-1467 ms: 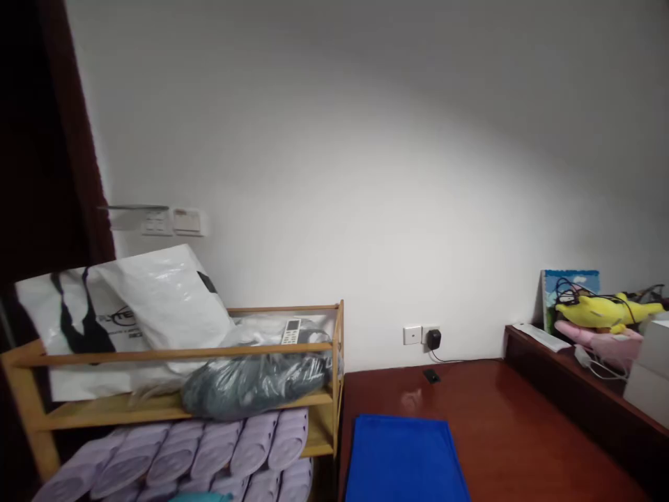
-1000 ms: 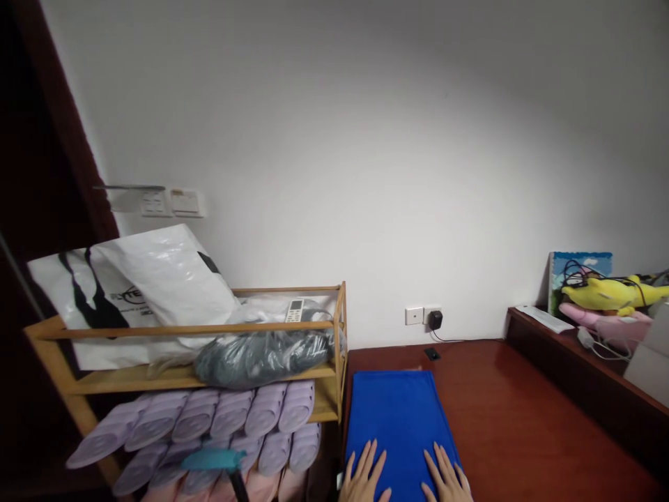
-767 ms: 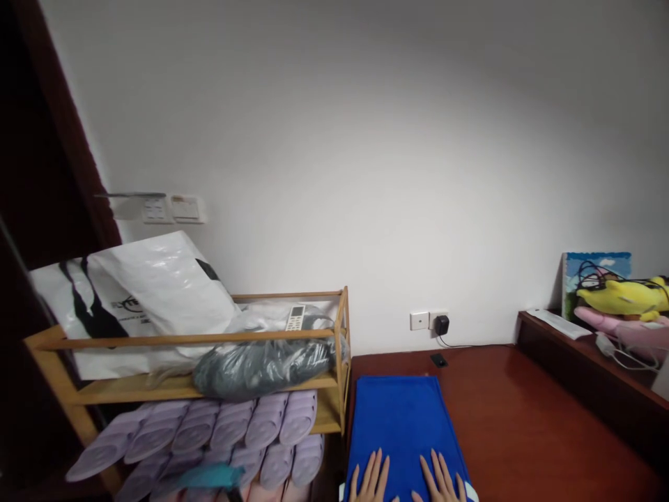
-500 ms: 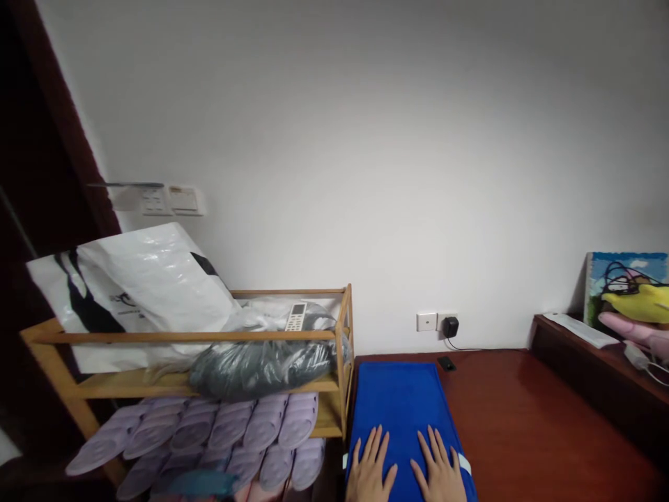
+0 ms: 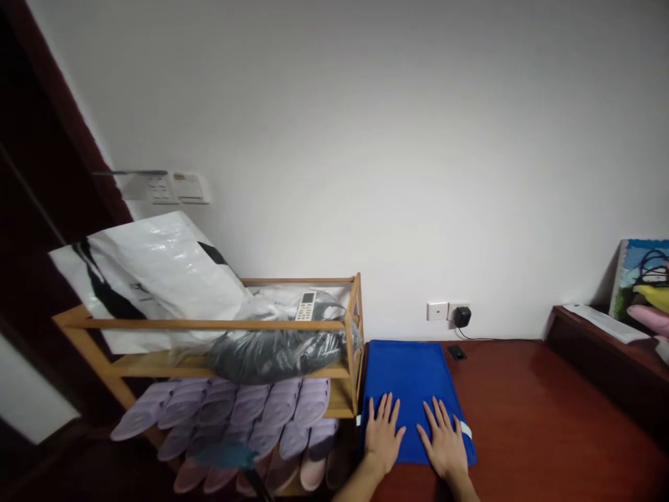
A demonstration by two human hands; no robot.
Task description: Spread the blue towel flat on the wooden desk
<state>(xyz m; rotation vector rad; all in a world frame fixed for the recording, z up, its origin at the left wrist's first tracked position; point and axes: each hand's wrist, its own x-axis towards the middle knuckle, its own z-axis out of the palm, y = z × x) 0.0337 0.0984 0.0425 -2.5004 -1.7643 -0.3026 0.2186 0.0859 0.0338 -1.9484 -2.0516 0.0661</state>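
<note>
I see both palms flat on the near end of a cloth (image 5: 410,376) lying on the table (image 5: 523,418), left hand (image 5: 382,436) just beside right hand (image 5: 446,443). Left of the table stands a rack (image 5: 209,328): bags (image 5: 157,272) and a remote (image 5: 305,307) on top, slippers (image 5: 251,411) below. A charger (image 5: 462,316) sits behind the cloth, in the wall.

Left hand (image 5: 383,438) and right hand (image 5: 445,441) side by side, palms down, fingers spread flat, forearms extended forward.
</note>
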